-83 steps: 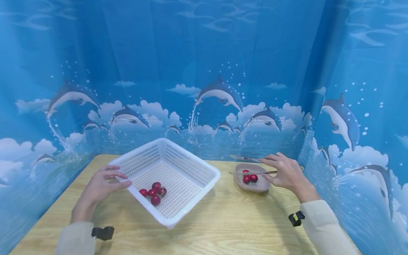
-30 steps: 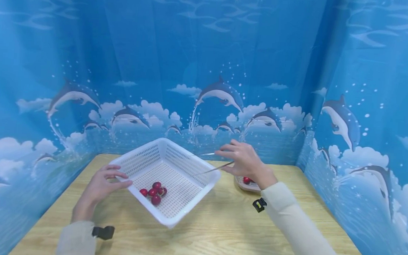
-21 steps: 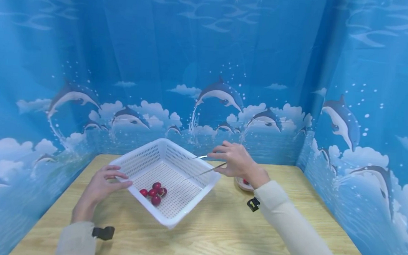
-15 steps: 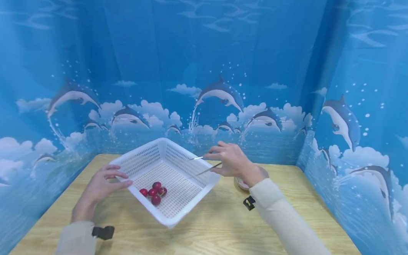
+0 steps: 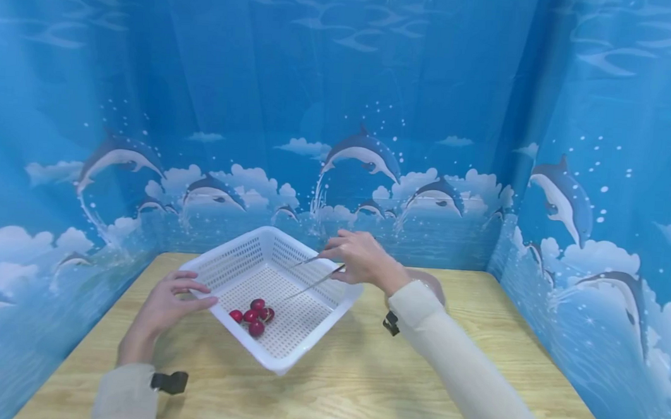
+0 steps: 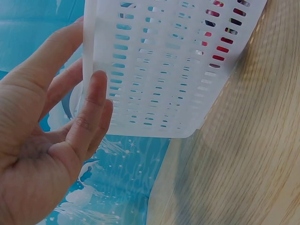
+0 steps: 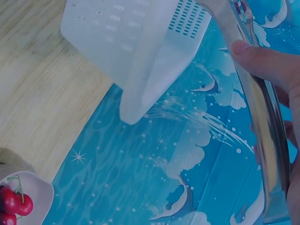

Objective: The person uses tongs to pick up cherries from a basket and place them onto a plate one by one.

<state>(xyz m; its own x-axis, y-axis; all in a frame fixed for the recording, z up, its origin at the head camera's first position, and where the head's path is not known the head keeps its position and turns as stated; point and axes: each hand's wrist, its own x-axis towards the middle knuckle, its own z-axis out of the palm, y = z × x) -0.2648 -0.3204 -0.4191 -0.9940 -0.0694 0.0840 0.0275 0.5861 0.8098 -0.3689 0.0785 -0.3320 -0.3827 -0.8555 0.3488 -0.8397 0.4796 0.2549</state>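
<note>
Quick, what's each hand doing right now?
Left hand: grips the basket rim.
Right hand: pinches metal tongs over the basket.

You have open bench [image 5: 360,382] across the lower centre of the frame. The tilted white basket [image 5: 305,347] blocks the left-middle, the pink bowl [image 7: 33,197] sits behind your right sleeve, and blue curtains [image 5: 599,185] wall three sides.
</note>
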